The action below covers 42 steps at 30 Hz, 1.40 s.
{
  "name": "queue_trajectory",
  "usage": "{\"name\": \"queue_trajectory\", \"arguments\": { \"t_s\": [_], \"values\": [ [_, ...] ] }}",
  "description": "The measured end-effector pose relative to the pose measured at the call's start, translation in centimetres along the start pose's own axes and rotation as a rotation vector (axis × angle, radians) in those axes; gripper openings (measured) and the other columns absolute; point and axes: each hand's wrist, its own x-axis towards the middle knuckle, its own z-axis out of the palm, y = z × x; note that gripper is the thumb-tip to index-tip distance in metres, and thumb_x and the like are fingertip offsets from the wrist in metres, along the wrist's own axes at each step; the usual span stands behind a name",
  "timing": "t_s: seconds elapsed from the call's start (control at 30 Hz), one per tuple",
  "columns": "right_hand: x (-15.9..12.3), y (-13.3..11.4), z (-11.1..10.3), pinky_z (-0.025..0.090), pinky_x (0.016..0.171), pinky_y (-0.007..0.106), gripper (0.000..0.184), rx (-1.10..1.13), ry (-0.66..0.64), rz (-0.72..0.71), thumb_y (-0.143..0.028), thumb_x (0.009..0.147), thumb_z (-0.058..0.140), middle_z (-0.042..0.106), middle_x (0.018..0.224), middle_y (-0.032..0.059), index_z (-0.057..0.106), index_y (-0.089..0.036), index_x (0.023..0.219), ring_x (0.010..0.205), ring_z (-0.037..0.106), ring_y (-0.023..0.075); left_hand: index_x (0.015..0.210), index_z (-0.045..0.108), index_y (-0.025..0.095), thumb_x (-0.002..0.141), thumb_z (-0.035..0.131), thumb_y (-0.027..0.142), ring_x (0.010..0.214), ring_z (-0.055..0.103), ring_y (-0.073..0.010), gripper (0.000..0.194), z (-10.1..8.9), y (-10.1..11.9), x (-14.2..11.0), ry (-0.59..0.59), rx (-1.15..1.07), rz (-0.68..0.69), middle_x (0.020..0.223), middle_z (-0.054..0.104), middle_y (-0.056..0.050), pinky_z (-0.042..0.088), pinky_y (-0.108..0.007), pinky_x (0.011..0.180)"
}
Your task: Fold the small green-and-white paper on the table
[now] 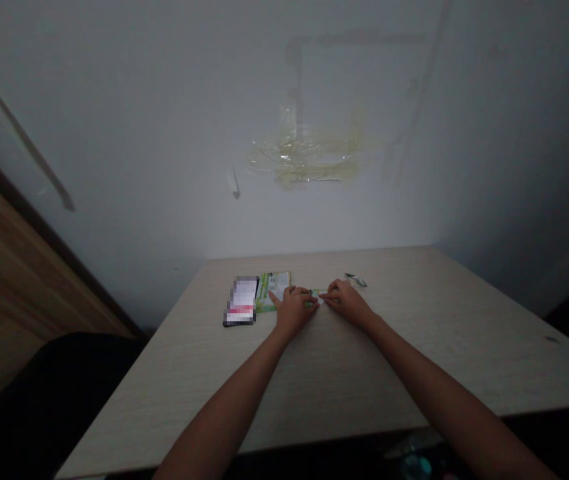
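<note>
My left hand (294,310) and my right hand (348,303) meet over the table, fingertips close together. Between them is a small flat white and green piece (318,297), paper-like, pinched from both sides; the fingers cover much of it. A green and white printed sheet or flat packet (275,285) lies partly behind my left hand, the thumb over its edge. Left of that rests a phone (241,301) with a dark rim and a blurred-out screen. Just beyond my right hand lies a small dark-and-white patterned scrap (356,280).
The pale wooden table (204,373) stands against a grey wall (154,133) with yellowed clear tape (314,160) on it. A small dark scrap (551,339) lies near the table's right edge. Wooden boards (9,260) and a dark shape (59,393) are at left.
</note>
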Motion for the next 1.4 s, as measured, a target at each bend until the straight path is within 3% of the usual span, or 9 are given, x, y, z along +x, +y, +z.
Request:
{"name": "queue_trajectory", "arguments": {
  "t_s": [0.7,1.0,1.17,1.4],
  "values": [
    [0.0,0.3,0.1,0.044,0.089,0.034,0.023,0.002,-0.002,0.019,-0.030,0.090,0.061,0.060,0.103,0.0077,0.075,-0.030,0.108,0.097,0.055,0.0204,0.099,0.073,0.042,0.085,0.065,0.045,0.129,0.042,-0.0319,0.016,0.1,-0.3,0.0,0.002,0.011,0.037,0.122,0.068,0.002,-0.005,-0.081,0.103],
    [-0.4,0.3,0.5,0.046,0.091,0.034,0.026,0.073,0.057,-0.007,-0.027,0.090,0.060,0.061,0.103,0.0078,0.073,-0.028,0.113,0.098,0.056,0.0197,0.096,0.074,0.042,0.088,0.062,0.041,0.131,0.043,-0.0310,0.014,-0.1,-0.9,0.6,0.008,0.087,0.239,0.118,0.070,0.005,-0.016,-0.077,0.104],
    [-0.8,0.3,0.1,0.047,0.093,0.035,0.023,0.143,0.134,-0.007,-0.022,0.089,0.060,0.063,0.107,0.0081,0.075,-0.025,0.106,0.101,0.058,0.0195,0.102,0.072,0.043,0.090,0.060,0.041,0.136,0.039,-0.0296,0.017,-0.8,-1.1,0.4,-0.040,0.110,0.264,0.126,0.068,0.005,-0.014,-0.075,0.106],
    [-0.8,0.5,0.3,0.047,0.091,0.034,0.020,0.112,0.129,-0.019,-0.019,0.087,0.061,0.065,0.105,0.0081,0.076,-0.024,0.099,0.098,0.058,0.0192,0.108,0.070,0.042,0.092,0.055,0.039,0.137,0.039,-0.0280,0.022,-1.0,-1.6,0.6,-0.089,0.083,0.338,0.126,0.068,0.005,-0.012,-0.072,0.110]
  ]
}}
